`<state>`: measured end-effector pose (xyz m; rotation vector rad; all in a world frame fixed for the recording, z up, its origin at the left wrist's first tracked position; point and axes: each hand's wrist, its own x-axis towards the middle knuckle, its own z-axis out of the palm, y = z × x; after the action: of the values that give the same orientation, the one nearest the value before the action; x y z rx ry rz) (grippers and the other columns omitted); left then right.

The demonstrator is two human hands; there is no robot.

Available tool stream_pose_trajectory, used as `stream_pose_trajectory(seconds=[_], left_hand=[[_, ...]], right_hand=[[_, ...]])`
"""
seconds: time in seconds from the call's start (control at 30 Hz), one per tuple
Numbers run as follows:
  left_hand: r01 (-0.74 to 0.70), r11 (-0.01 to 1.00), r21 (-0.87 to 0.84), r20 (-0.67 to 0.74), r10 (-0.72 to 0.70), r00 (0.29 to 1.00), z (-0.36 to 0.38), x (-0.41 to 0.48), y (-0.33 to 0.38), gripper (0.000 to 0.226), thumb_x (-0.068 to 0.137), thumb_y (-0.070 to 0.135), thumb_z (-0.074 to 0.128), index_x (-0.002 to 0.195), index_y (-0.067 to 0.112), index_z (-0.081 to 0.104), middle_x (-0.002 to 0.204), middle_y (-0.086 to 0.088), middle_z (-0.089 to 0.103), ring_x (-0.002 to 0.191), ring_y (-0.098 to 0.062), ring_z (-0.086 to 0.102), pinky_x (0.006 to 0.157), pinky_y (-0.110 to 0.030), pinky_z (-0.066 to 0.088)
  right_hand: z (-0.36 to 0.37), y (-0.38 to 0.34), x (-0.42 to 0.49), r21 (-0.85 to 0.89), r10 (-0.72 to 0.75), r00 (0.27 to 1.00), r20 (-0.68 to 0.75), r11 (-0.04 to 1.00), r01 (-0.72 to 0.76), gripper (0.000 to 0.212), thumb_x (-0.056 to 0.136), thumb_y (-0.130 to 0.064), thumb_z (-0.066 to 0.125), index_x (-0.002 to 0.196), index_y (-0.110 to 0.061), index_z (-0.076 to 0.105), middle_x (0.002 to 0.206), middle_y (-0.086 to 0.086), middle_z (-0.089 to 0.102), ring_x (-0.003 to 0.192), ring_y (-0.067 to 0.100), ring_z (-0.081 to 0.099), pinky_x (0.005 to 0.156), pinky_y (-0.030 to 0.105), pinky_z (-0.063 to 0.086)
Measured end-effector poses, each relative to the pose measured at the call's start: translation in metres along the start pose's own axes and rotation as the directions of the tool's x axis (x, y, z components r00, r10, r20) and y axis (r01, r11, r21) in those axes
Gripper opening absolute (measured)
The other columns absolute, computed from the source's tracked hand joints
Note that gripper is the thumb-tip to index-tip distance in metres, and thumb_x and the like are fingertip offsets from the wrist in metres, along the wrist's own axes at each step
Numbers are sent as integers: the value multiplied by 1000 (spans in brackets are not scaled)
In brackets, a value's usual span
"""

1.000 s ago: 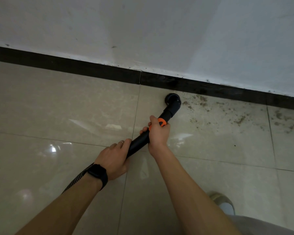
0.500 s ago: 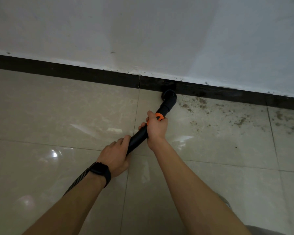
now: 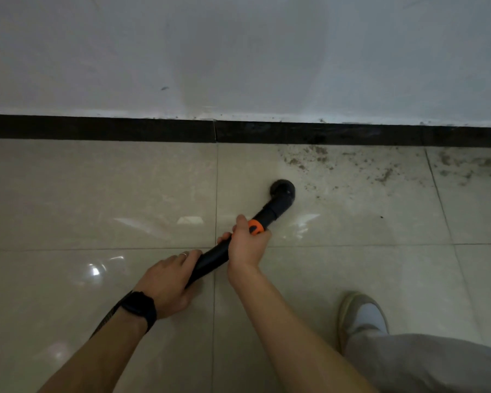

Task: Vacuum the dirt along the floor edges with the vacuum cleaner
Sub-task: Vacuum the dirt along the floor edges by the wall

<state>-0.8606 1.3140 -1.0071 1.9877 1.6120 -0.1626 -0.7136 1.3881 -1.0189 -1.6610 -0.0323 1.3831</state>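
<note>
A black vacuum tube [image 3: 270,211] with an orange collar [image 3: 256,226] slants across the beige floor tiles. Its round nozzle [image 3: 281,190] points down onto the tile, a short way in front of the black skirting [image 3: 125,128]. My right hand [image 3: 245,245] grips the tube just behind the orange collar. Lower on the tube, my left hand [image 3: 167,282] holds it, with a black watch on the wrist. Brown dirt [image 3: 380,171] is scattered on the tiles along the skirting, to the right of the nozzle.
A white wall [image 3: 238,52] rises above the skirting. My right foot in a light shoe [image 3: 360,316] and a grey trouser leg [image 3: 437,364] stand at the lower right. A braided strap or hose [image 3: 105,321] runs back under my left forearm.
The nozzle has pulled back from the skirting toward me, onto the open tile. Both hands stayed on the tube. My right foot has come into view.
</note>
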Motion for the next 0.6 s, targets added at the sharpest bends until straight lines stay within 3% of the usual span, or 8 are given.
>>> stream_pose_trajectory(seconds=[0.1, 0.27, 0.6], left_hand=[[-126, 990, 56, 44, 124, 991, 6, 0, 15, 52, 89, 38, 51, 137, 24, 36, 121, 2, 56, 99, -22, 57, 82, -36, 48], [-243, 962, 120, 56, 238, 970, 12, 19, 46, 48, 91, 38, 48, 135, 25, 33, 121, 2, 54, 100, -21, 56, 82, -37, 48], [-204, 975, 85, -13, 206, 979, 15, 35, 57, 49, 89, 38, 53, 133, 26, 35, 116, 2, 58, 93, -22, 58, 74, -33, 46]], right_hand=[[-33, 2, -4, 59, -19, 994, -105, 998, 25, 25, 97, -16, 66, 101, -16, 41, 52, -6, 59, 37, 14, 54, 44, 30, 51], [-65, -17, 6, 91, -41, 972, -233, 994, 64, 23, 98, -13, 66, 101, -14, 43, 69, 6, 54, 36, 16, 52, 46, 32, 51], [-65, -34, 24, 120, -16, 985, -170, 992, 36, 26, 97, -13, 66, 98, -16, 40, 72, 7, 54, 37, 16, 51, 46, 31, 51]])
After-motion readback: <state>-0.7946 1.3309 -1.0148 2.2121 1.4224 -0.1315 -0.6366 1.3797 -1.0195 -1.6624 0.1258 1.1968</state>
